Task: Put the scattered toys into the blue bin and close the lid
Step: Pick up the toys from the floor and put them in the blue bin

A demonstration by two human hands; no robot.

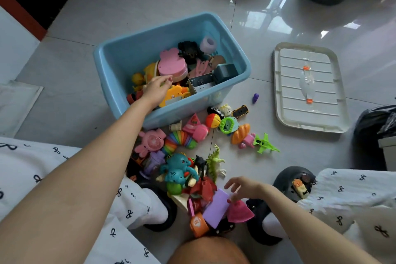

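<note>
Left hand (156,90) is inside the blue bin (120,58), fingers relaxed, likely dropping toys. Right hand (246,187) hovers loose over the floor pile (184,173). Lid (308,88) lies aside, keeping the bin open.

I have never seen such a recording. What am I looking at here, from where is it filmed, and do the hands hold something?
There is no machine: a person's two bare arms, filmed by one camera on their head, looking down at a tiled floor. The left hand reaches into the open blue plastic bin, over toys already inside; whether it holds one is unclear. The right hand hovers open over the pile of colourful plastic toys near a flat purple card. The white ribbed lid lies apart on the floor.
</note>
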